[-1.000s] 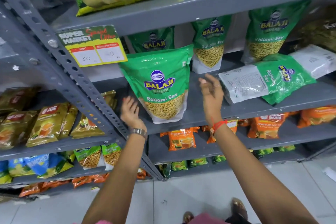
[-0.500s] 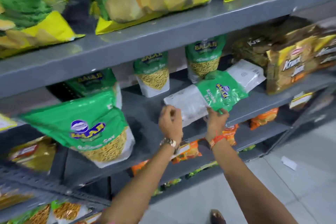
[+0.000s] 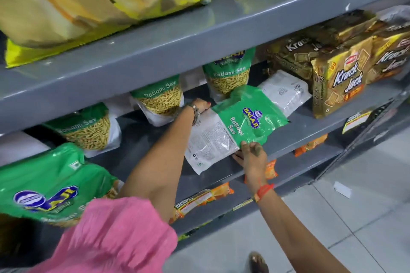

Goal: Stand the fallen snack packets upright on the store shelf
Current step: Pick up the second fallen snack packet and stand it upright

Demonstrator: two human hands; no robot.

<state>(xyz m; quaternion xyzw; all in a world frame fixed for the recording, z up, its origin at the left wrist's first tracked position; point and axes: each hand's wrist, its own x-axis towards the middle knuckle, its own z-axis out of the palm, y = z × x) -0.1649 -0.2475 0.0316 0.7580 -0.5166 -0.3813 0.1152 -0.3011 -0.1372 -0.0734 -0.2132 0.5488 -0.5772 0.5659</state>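
A green and white Ratlami Sev packet [image 3: 233, 126] lies flat on the grey middle shelf [image 3: 295, 137], back side up. My left hand [image 3: 199, 105] grips its far edge and my right hand [image 3: 251, 157] holds its near edge at the shelf front. A second fallen packet [image 3: 286, 92], white side up, lies behind it, partly covered. Three Ratlami Sev packets stand upright along the back [image 3: 226, 77], [image 3: 162, 102], [image 3: 93, 128]. Another upright one [image 3: 48, 184] is close at the lower left.
Krack Jack biscuit packs [image 3: 341, 82] are stacked at the right of the same shelf. Yellow chip bags [image 3: 106, 0] fill the shelf above. Orange packets [image 3: 206, 197] sit on lower shelves. Tiled floor [image 3: 355, 217] lies to the right, with my sandalled foot [image 3: 258, 262] below.
I have stepped right from the upright packet to the fallen one. Both hands now hold the flat packet, the left reaching further to its far edge.
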